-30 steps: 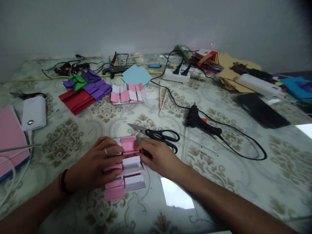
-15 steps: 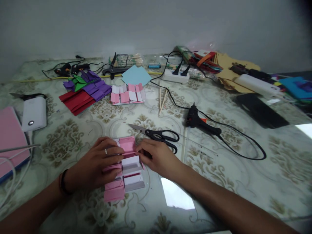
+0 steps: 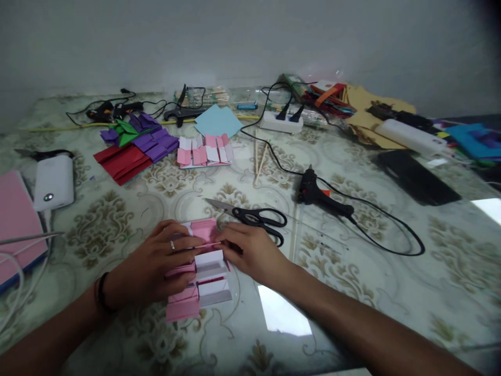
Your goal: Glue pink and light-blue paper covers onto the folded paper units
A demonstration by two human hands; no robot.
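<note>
Both of my hands rest on a folded pink and white paper piece (image 3: 204, 271) lying near the front of the glass-topped table. My left hand (image 3: 156, 263), with a ring and a dark wristband, presses its curled fingers on the left pink folds. From the other side, my right hand (image 3: 252, 253) pinches the paper's upper right edge with its fingertips. Black-handled scissors (image 3: 254, 216) lie just behind my right hand.
A black glue gun (image 3: 321, 197) with a looping cord lies to the right. Folded red, purple and pink papers (image 3: 156, 149) sit behind. A white power bank (image 3: 54, 181) and pink book (image 3: 15, 219) are at the left. A power strip, coloured card and a phone line the back and right.
Both hands stay on the pink paper with only slight finger shifts; the view has drifted a little.
</note>
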